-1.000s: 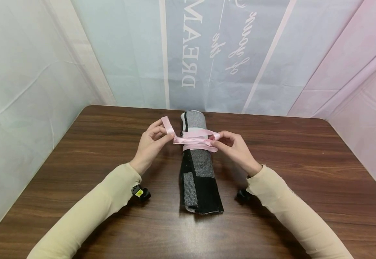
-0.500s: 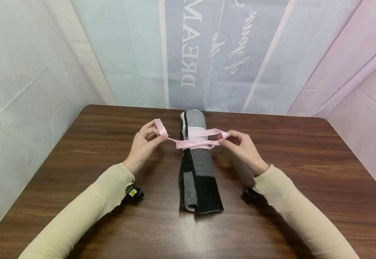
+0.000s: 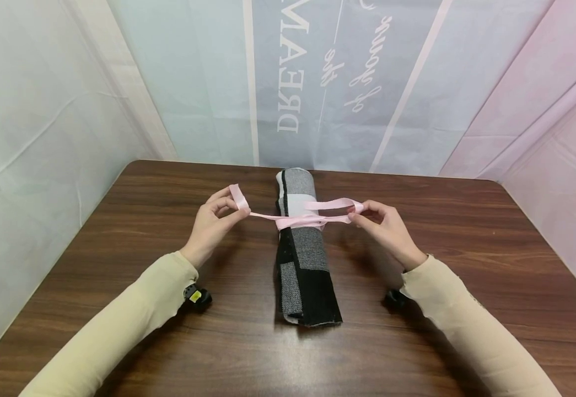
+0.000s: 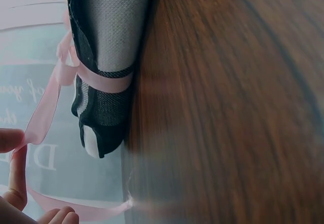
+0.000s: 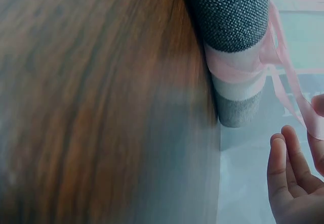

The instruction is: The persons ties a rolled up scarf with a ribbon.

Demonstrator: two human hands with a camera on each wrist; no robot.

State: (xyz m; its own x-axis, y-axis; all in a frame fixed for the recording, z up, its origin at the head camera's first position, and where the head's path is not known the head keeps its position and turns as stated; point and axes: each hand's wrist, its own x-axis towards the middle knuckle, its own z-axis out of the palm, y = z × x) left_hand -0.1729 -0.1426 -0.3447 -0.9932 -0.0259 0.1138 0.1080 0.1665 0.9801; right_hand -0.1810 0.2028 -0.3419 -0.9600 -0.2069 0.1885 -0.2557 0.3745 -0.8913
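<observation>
A rolled-up checked cloth (image 3: 310, 286) in black, grey and white lies lengthwise on the table. Around its upper half runs a pink ribbon (image 3: 300, 221), crossed on top of the roll. To the left, my left hand (image 3: 210, 223) pinches one end of the ribbon between thumb and finger, a short tail sticking up past the fingers. On the other side my right hand (image 3: 384, 226) pinches the ribbon too, and a loose length loops back from it over the roll. In the left wrist view a ribbon knot (image 4: 66, 72) shows at the roll's edge.
The brown wooden table (image 3: 441, 259) spreads out on both sides of the roll. Behind it hangs a pale printed curtain (image 3: 208, 82). A small black device (image 3: 198, 298) is worn at the left wrist, another (image 3: 396, 299) at the right.
Both hands have moved apart, left hand leftward and right hand rightward. The ribbon between them has drawn straighter and narrower across the roll, which has barely moved.
</observation>
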